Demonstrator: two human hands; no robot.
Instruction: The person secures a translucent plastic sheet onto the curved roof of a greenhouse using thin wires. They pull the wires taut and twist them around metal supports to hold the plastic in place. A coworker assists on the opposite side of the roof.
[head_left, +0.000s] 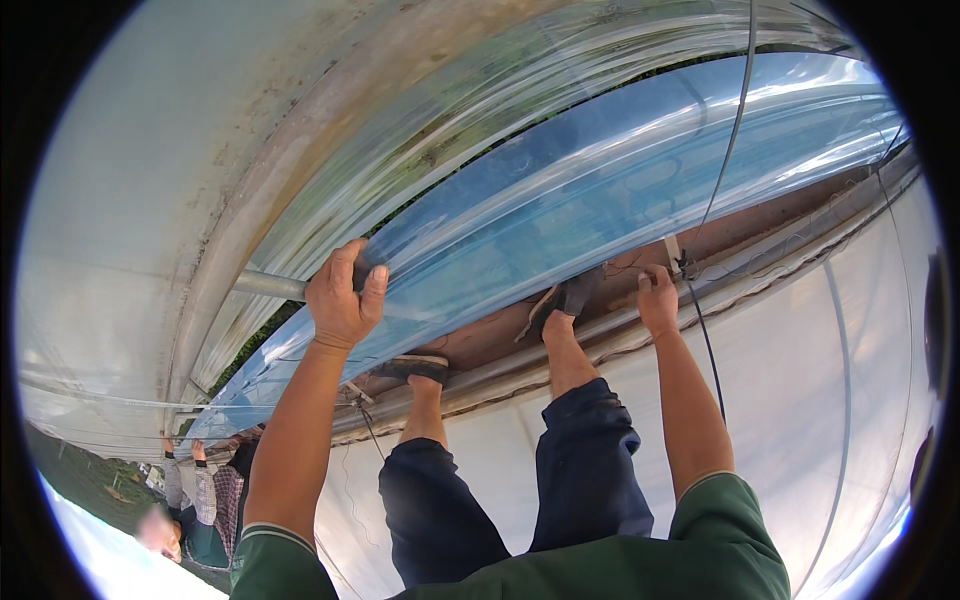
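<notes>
A long sheet of bluish clear plastic film (525, 195) runs from lower left to upper right before me. My left hand (349, 292) grips the film's upper edge, thumb on the near side, close to the end of a grey metal pipe (270, 285). Below the film's lower edge, my right hand (658, 296) is raised with its fingers bent together; whether something thin is between them cannot be told. Beside it, a dark cord (703, 337) is knotted near a short white bracket (673, 249).
My shoes stand in a reddish gutter-like channel (480, 343) edged by a long pipe (517, 358). White sheeting (780, 360) slopes on the near side. A grey wire (739, 120) crosses the film at right. At far left another person (206, 510) reaches up to the film.
</notes>
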